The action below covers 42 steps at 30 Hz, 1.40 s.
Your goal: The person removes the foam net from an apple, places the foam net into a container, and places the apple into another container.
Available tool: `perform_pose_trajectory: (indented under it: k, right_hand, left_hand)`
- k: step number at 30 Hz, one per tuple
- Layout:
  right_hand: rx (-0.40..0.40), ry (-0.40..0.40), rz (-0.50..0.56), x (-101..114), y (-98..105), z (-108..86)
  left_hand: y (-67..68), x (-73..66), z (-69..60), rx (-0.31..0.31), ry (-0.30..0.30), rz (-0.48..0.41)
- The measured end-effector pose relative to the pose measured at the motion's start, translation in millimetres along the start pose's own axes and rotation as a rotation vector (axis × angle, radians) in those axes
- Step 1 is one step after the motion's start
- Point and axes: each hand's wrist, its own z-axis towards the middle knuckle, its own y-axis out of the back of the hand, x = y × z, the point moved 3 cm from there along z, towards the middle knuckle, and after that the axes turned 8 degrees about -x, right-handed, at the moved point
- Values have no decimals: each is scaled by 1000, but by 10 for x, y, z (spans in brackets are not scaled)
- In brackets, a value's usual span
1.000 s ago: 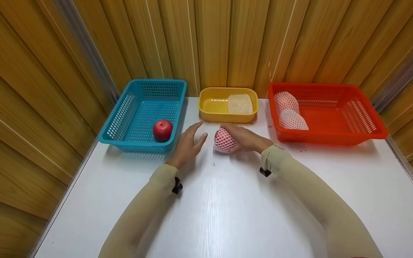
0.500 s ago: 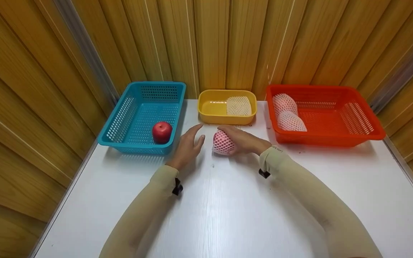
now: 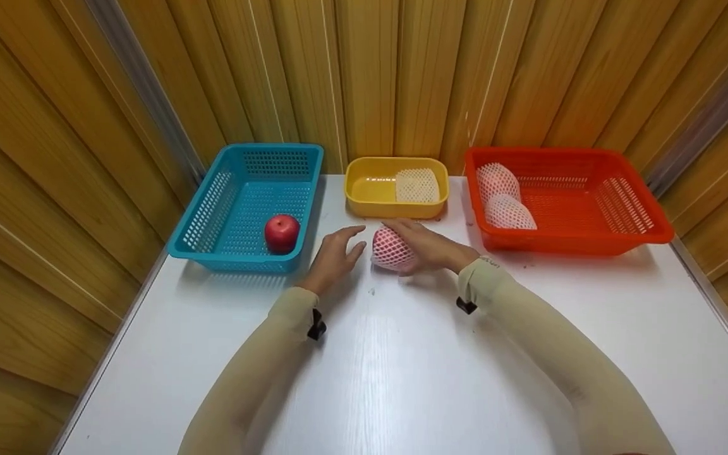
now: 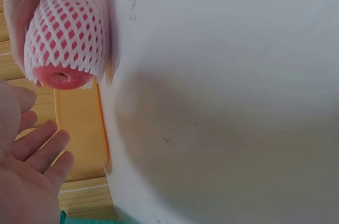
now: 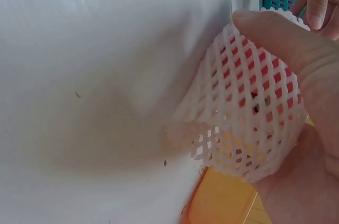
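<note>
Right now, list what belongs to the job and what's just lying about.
Likely the job: netted fruit in right hand; bare fruit; blue basket; yellow tub; foam netting; red basket; its two netted items.

Just lying about: apparently only specks on table.

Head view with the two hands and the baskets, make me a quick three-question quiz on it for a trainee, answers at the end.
1. Which hand grips a netted fruit? A) left B) right C) neither
2. True or false: the blue basket shows one red fruit, with no net on it.
3. In which container does the flat foam netting lie?

Key: 1. B, the right hand. 2. True. 3. The yellow tub.
</note>
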Motion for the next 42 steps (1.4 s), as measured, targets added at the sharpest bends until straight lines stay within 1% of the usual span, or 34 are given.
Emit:
perform_pose_trajectory:
  k: [3, 8, 16, 21, 26, 30, 33, 38, 40, 42]
  right_hand:
    - [-6, -11, -1, -5, 3, -9]
    - [-21, -11, -5, -20, 17, -25]
    - [-49, 25, 21, -33, 43, -51]
    - [-59, 11, 13, -63, 40, -64]
    - [-55, 0, 4, -78, 25, -73]
    - [-62, 5, -15, -78, 18, -86]
    - [-66, 1, -19, -71, 21, -110]
    - [-65, -1, -11, -86, 9, -137]
    - [-65, 1, -6, -90, 2, -145]
    - [-67, 6, -1, -87, 2, -160]
  left_hand:
    - [-26, 6, 15, 24, 17, 13]
    - [-42, 9, 30, 38, 38, 11]
    - [-70, -1, 41, 37, 24, 2]
    - [-119, 16, 59, 48, 26, -15]
    - [-156, 17, 73, 64, 8, -66]
    - [-179, -22, 90, 66, -56, -96]
    - [-206, -55, 106, 76, -76, -99]
    - [-247, -87, 118, 101, -31, -92]
    - [-256, -97, 118, 102, -30, -90]
    - [-268, -106, 121, 98, -45, -85]
